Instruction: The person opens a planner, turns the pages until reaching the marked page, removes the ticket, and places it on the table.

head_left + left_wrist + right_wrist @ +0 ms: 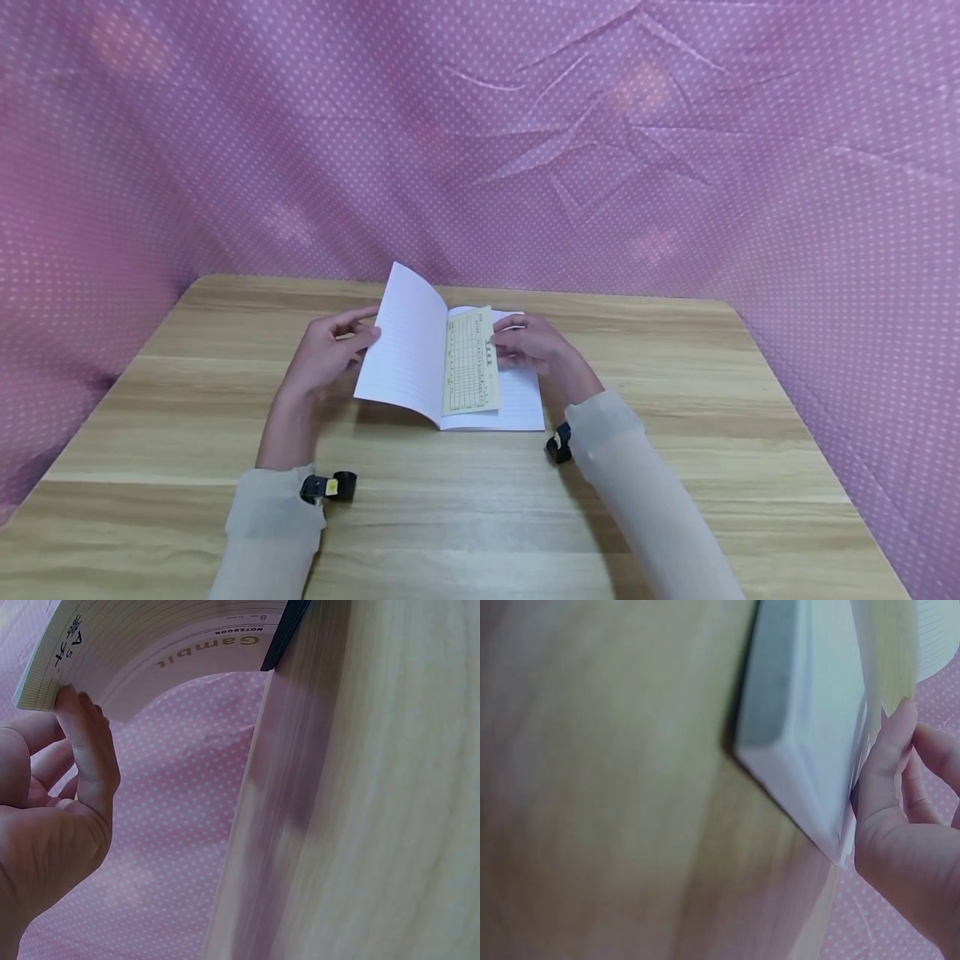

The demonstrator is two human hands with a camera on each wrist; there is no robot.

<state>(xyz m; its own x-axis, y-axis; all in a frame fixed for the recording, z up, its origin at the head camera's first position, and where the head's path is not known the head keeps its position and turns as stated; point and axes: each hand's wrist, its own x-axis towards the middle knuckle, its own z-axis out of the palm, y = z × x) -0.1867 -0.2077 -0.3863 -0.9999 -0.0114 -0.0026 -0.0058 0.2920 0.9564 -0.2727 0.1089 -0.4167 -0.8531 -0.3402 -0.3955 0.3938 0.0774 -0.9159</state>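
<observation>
A white lined notebook (521,400) lies spread on the wooden table, its left part lifted and curving up. My left hand (330,350) pinches the outer edge of that raised part between thumb and fingers; in the left wrist view the raised cover (202,656) reads "Gambit NOTEBOOK". Over the right-hand page lies a pale yellow printed slip (471,362) with a ruled grid, close to the fold and slightly tilted. My right hand (532,342) pinches the slip's right edge, and in the right wrist view thumb and forefinger meet at the yellow paper (896,652).
The wood-grain table (465,517) has rounded far corners. A pink curtain with white dots (480,150) hangs behind and along both sides. Small black wrist cameras (330,487) sit at both cuffs.
</observation>
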